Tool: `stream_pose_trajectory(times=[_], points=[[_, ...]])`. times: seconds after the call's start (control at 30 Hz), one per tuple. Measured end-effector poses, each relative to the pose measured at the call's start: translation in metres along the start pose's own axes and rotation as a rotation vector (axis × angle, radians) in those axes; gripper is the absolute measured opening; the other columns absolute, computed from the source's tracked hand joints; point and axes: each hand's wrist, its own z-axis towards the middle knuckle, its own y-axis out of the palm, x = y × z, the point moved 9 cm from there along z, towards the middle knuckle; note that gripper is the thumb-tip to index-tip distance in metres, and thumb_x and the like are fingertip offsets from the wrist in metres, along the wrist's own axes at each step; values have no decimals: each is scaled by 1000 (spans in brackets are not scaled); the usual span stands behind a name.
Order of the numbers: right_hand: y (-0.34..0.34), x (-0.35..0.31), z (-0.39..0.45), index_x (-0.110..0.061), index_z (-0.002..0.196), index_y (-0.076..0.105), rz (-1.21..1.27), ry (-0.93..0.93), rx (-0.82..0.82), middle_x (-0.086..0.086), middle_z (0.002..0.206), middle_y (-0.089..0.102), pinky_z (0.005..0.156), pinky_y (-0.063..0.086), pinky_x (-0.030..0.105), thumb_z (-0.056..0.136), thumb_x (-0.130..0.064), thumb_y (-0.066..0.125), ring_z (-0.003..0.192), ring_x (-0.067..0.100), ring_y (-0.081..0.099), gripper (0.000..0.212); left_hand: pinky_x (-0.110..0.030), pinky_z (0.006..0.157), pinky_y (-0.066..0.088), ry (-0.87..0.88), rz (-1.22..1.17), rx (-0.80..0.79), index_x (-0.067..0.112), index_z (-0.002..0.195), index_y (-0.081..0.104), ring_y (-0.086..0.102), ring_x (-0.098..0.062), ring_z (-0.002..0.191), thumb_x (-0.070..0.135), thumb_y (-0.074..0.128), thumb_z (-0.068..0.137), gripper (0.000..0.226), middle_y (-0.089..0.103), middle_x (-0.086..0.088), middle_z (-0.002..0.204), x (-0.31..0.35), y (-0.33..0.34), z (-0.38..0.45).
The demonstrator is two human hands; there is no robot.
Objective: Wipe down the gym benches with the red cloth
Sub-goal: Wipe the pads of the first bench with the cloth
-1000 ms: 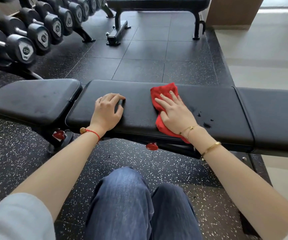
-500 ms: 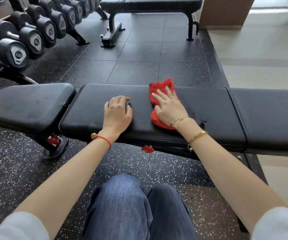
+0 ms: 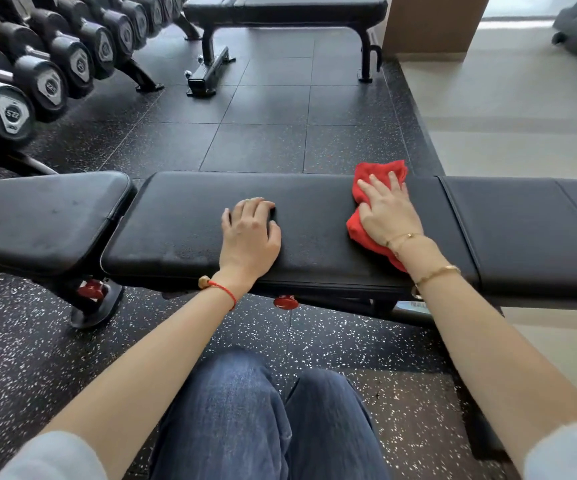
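Black gym bench spans the scene left to right; second bench at far centre. Dumbbell rack far left. Red cloth lies on the near bench's long pad, right of centre. Right hand presses it flat, fingers straight and spread. Left hand rests mid-pad, fingers loosely curled, holding nothing.

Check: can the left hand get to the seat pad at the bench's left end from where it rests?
Probably yes. The left hand rests on the middle pad, fingers loosely bent and holding nothing. The seat pad lies next to it across a narrow gap, and nothing sits on the stretch between them.
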Motion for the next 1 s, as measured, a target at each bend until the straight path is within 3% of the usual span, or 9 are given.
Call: stream_pose_trajectory(times=[0.2,0.37,0.6,0.7,0.83,1.0], points=[[22,-78,0,-21,151,27,-51,-234,-33,3,160,18,122,-2,43,97,-26,37,149,30,3,55,-48,117,23,-12,-7,24,20,122,58,44,-21,130,20,49,91,33,56,0,133,-1,-3,0],[17,-63,-43,-25,149,32,28,-318,-20,-3,159,23,122,1,39,94,-21,42,150,25,6,56,-48,117,24,1,-17,28,20,123,59,44,-21,131,19,49,91,34,57,0,134,-2,-4,-1],[-8,42,-28,-21,147,36,45,-4,28,2,159,24,122,2,42,94,-18,43,149,31,8,54,-50,119,22,4,-13,2,20,128,56,41,-19,135,21,45,94,37,53,1,139,-2,1,-2],[-10,55,3,-21,149,32,8,91,3,4,160,21,122,0,44,96,-21,39,149,32,5,54,-51,118,22,-7,4,3,19,127,56,42,-21,134,21,45,93,36,54,-1,137,0,1,-2],[0,15,18,-20,150,29,-25,-12,-32,5,160,19,122,-1,45,96,-24,36,149,33,3,54,-50,116,25,-16,21,10,19,124,56,45,-23,128,21,47,91,34,56,-1,132,2,-1,0],[6,-29,-31,-21,149,33,-8,-232,7,1,159,23,122,0,40,95,-22,43,149,30,6,55,-48,117,24,-14,-6,15,19,123,57,46,-23,128,20,48,91,33,57,-1,131,2,-3,-2]])
